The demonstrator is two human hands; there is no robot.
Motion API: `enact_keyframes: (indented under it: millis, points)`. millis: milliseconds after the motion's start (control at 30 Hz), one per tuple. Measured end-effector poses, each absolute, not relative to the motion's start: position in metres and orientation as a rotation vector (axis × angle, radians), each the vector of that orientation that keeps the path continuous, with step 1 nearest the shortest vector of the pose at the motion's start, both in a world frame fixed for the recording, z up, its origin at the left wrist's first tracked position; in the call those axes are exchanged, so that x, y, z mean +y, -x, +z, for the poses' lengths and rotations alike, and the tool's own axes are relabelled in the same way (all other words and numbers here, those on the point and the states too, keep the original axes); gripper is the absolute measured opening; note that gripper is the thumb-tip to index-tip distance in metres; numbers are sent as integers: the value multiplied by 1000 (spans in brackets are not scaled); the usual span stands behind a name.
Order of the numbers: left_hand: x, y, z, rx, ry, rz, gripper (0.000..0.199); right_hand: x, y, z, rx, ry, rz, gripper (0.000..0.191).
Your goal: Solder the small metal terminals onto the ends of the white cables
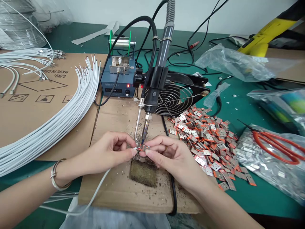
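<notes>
Between finger and thumb, my left hand [119, 149] pinches the end of a white cable [98, 187], whose length trails down to the lower left. My right hand [166, 152] grips a small metal connector [145, 147] by its right side. Cable end and connector meet right under the tip of a mounted soldering iron [145, 130]; whether the wires touch the contacts is too small to tell. A thin metal feed tube [138, 122] comes down beside the iron. Just below my fingertips lies a brown sponge [143, 173] on the cardboard.
A heap of connectors [209, 140] lies right, beside a fan [176, 98]. Orange-handled scissors [274, 144] rest on a plastic bag of parts [267, 168]. Bundled white cables [71, 116] curve across the left. Behind stands a blue solder feeder [118, 82]; a black cord [173, 190] crosses the cardboard.
</notes>
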State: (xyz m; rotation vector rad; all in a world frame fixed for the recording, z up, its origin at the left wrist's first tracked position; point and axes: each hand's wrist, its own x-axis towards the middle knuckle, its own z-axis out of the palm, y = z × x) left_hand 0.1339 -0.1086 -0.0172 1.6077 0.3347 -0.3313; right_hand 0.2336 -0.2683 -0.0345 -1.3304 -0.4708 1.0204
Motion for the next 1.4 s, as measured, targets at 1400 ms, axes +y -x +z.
enact_keyframes:
  millis: [1400]
  points:
    - [-108,-133,-20,342,-1658,-364,19,-266,-232,-34,-484,1464,991,21]
